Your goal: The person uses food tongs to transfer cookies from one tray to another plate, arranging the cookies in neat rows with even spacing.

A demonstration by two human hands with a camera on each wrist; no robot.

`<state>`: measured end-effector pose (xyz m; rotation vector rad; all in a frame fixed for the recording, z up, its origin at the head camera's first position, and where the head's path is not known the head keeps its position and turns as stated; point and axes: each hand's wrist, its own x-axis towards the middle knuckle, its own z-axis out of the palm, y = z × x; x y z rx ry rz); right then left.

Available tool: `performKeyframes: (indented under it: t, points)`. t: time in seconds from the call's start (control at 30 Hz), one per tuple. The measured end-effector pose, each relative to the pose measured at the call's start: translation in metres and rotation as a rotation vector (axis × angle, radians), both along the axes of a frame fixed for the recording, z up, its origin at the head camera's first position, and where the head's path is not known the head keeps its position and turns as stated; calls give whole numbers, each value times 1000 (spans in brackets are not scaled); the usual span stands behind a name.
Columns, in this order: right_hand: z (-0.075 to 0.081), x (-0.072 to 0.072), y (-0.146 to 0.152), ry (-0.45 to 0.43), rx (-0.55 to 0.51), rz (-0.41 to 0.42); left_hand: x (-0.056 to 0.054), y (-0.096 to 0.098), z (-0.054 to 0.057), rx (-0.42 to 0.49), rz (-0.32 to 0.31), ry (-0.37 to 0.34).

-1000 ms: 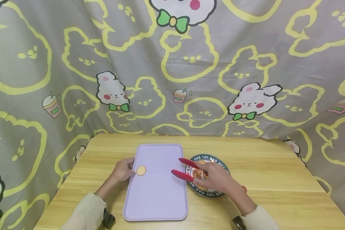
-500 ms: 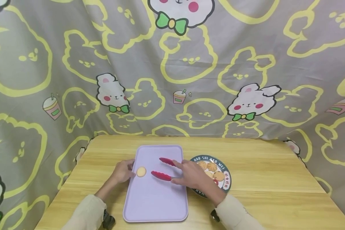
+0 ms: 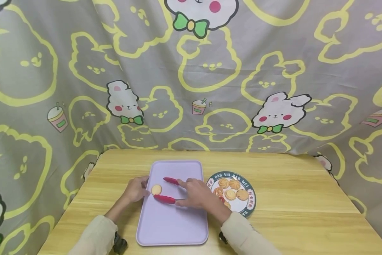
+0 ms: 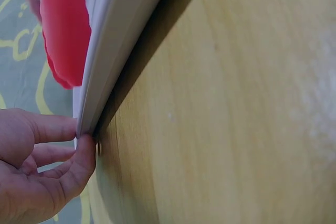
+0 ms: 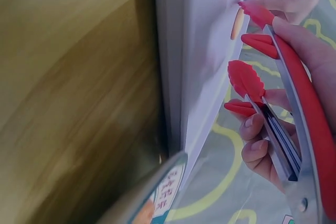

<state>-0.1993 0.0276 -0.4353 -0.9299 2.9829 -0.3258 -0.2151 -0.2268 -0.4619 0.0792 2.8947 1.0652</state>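
A round, plain cookie point(image 3: 156, 189) lies near the left edge of a lilac tray point(image 3: 173, 228). My left hand point(image 3: 137, 189) pinches the tray's left rim with thumb and fingers, right beside the cookie. In my right hand point(image 3: 197, 194) is a pair of red-tipped tongs point(image 3: 165, 199), gripped over the tray. The tongs' arms are spread apart with nothing between them, one tip close by the cookie's near side. Metal inner arms and red grips of the tongs point(image 5: 315, 145) show in the right wrist view.
Right of the tray stands a round plate point(image 3: 253, 194) with a dark green lettered rim. Several cookies point(image 3: 230, 194) of different shapes lie on it. Both rest on a wooden table point(image 3: 292, 198), with a patterned cloth point(image 3: 222, 134) hanging behind.
My right hand has carried the tongs leftward from above the plate to beside the cookie on the tray, uncovering the plate's cookies. My left hand has stayed at the tray's rim.
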Motion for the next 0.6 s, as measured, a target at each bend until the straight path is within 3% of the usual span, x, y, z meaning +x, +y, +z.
performKeyframes:
  t: [0.23, 0.6]
  points:
    - [-2, -2, -14, 12, 1, 12, 0, 0, 0, -8, -10, 22]
    - [-5, -5, -23, -44, 12, 7, 1, 0, 0, -16, -10, 29]
